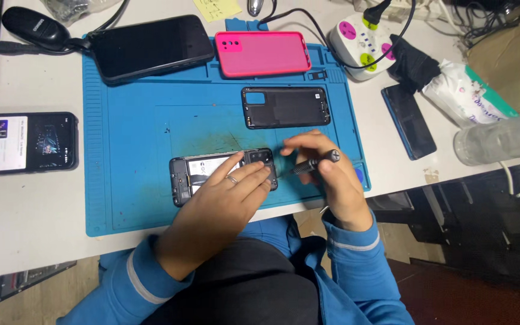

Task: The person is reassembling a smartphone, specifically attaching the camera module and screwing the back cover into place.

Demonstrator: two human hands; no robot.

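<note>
The left hand point(224, 195) lay flat, fingers spread slightly, pressing down on an opened phone point(212, 174) whose back was off and whose insides showed; this phone sat at the near middle of a blue work mat point(127, 120), its camera end toward three o'clock. The right hand point(332, 174) was pinched around a slim black screwdriver point(308, 165), whose tip pointed toward nine o'clock and met the phone's camera end just beside the left fingertips point(263, 171). At twelve o'clock from the hands, well apart, a black back cover point(285, 107) lay with its inner face up. Farther toward twelve o'clock sat a pink phone case point(263, 53), and at about eleven o'clock a dark phone point(151, 47) rested face up across the mat's far edge. At nine o'clock, off the mat on the white table point(25, 216), another phone point(22, 143) showed a lit screen. At two o'clock stood a white power strip point(356, 48) with coloured buttons, and at three o'clock lay a dark blue phone point(409, 120) and a clear plastic bottle point(501, 139) on its side.
</note>
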